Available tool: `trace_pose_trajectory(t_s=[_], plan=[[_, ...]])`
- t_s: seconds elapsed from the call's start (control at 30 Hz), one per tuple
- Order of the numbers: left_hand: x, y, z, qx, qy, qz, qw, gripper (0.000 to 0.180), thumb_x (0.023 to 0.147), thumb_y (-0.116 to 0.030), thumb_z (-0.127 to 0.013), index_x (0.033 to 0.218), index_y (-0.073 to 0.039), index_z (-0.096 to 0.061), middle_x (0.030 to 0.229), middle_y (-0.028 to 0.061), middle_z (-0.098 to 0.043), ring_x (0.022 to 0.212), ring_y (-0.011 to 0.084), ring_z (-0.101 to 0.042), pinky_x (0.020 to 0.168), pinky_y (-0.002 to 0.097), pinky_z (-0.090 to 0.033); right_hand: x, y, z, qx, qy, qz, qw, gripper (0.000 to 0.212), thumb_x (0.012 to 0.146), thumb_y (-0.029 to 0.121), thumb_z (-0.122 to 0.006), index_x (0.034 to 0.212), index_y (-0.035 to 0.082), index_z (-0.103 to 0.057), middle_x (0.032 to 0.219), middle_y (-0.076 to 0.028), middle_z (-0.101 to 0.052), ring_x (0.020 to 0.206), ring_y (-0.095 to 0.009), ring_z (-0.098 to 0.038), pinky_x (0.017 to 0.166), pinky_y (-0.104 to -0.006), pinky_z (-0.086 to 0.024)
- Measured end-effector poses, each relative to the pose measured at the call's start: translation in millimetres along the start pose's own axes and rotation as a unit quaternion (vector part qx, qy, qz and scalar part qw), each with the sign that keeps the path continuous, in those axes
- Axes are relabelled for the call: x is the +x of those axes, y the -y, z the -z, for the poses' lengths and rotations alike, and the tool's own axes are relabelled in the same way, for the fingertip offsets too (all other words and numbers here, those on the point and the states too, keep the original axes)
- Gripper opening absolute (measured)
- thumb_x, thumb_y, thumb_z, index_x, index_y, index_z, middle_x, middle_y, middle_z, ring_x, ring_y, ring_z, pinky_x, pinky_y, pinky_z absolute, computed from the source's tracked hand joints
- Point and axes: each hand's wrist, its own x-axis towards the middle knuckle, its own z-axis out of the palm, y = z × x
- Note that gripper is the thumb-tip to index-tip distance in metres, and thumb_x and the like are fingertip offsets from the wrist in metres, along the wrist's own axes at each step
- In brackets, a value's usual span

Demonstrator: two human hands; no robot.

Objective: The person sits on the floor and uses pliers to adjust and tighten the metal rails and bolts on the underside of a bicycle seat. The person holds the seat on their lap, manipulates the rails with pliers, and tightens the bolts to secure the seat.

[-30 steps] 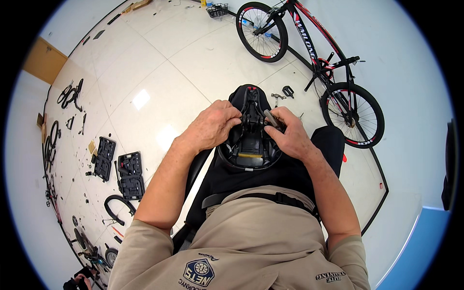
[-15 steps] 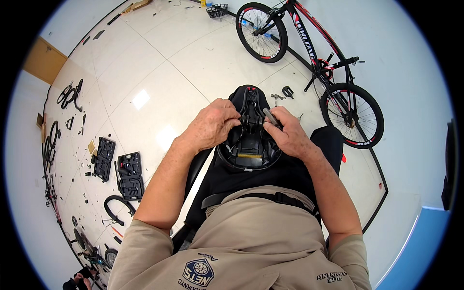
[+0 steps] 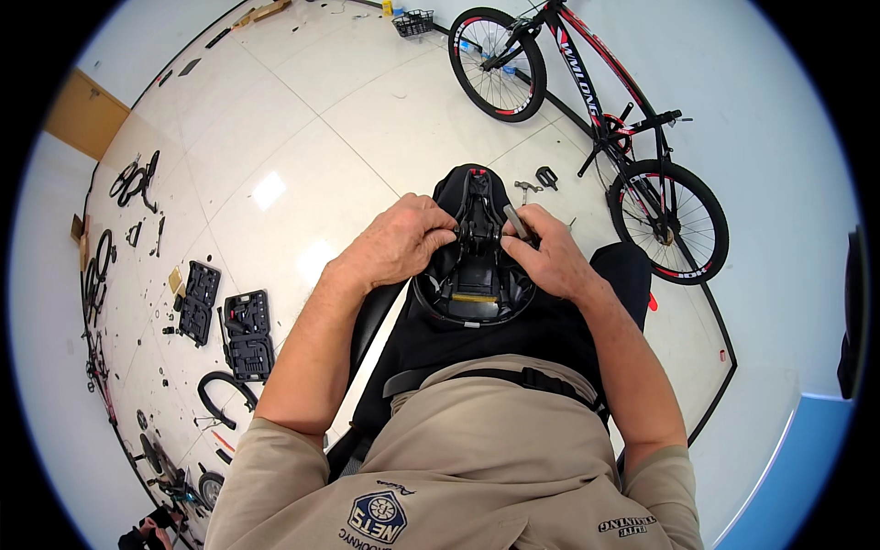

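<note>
A black bicycle saddle (image 3: 473, 286) lies upside down across my lap, its narrow nose pointing away from me and its underside facing up. My left hand (image 3: 392, 240) is closed in a pinch at the left side of the saddle's clamp area; what its fingertips hold is hidden. On the opposite side, my right hand (image 3: 552, 255) is closed around a grey metal tool (image 3: 515, 222), probably a wrench, whose bare end sticks up past the thumb. The tool's other end is hidden by the fingers.
A black and red bicycle (image 3: 587, 92) without a saddle leans by the right wall. Near my knee a black pedal (image 3: 546, 178) and a small metal tool (image 3: 525, 189) lie on the floor. Open tool cases (image 3: 246, 337) and bike parts lie left. A person (image 3: 147, 532) is at lower left.
The grey metal tool in my right hand has turned slightly steeper. My left hand keeps its pinch, and the saddle stays on my lap.
</note>
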Motion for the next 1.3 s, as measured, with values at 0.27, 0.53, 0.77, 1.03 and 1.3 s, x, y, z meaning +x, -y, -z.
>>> trace_pose_trajectory(t_s=[0.27, 0.53, 0.77, 1.03, 1.3], plan=[[1, -5, -4, 0.058, -0.008, -0.039, 0.998, 0.018, 0.096, -0.012, -0.069, 0.111, -0.002, -0.07, 0.102, 0.0141, -0.064, 0.102, 0.0347, -0.061, 0.09, 0.0434, -0.052, -1, -5, -3, -0.028, -0.019, 0.04, 0.999, 0.022, 0.092, 0.012, -0.07, 0.106, -0.002, -0.06, 0.097, -0.014, -0.056, 0.085, -0.029, -0.056, 0.079, -0.0383, -0.046], [2, -3, -3, 0.063, -0.023, -0.071, 0.995, 0.015, 0.092, -0.007, -0.071, 0.105, 0.0, -0.071, 0.098, 0.0131, -0.064, 0.098, 0.0338, -0.062, 0.085, 0.0434, -0.053, 0, -2, -2, -0.034, -0.007, 0.018, 0.999, 0.021, 0.091, 0.012, -0.07, 0.105, -0.002, -0.06, 0.096, -0.015, -0.057, 0.085, -0.03, -0.057, 0.078, -0.0395, -0.046], [5, -2, -5, 0.03, -0.035, -0.064, 0.997, 0.012, 0.09, -0.005, -0.071, 0.099, 0.003, -0.072, 0.094, 0.0141, -0.066, 0.098, 0.034, -0.063, 0.085, 0.043, -0.053, 2, 4, -2, -0.032, 0.003, -0.018, 0.999, 0.021, 0.092, 0.014, -0.068, 0.104, -0.001, -0.061, 0.098, -0.016, -0.059, 0.087, -0.032, -0.059, 0.079, -0.041, -0.047], [8, -3, -6, 0.011, -0.02, -0.057, 0.998, 0.012, 0.09, -0.004, -0.07, 0.098, 0.004, -0.072, 0.094, 0.0145, -0.066, 0.099, 0.0349, -0.063, 0.087, 0.0426, -0.053, 0, 5, -2, -0.054, 0.007, -0.02, 0.998, 0.019, 0.094, 0.016, -0.066, 0.102, -0.001, -0.061, 0.099, -0.018, -0.059, 0.088, -0.035, -0.059, 0.08, -0.0421, -0.048], [3, 2, -7, -0.058, -0.035, -0.008, 0.998, 0.015, 0.092, -0.009, -0.072, 0.103, 0.0, -0.073, 0.097, 0.0133, -0.067, 0.098, 0.0325, -0.064, 0.087, 0.0409, -0.054, -7, -7, -3, 0.125, -0.051, -0.085, 0.987, 0.021, 0.097, 0.02, -0.067, 0.101, -0.001, -0.066, 0.084, -0.003, -0.062, 0.075, -0.011, -0.053, 0.069, -0.0295, -0.044]])
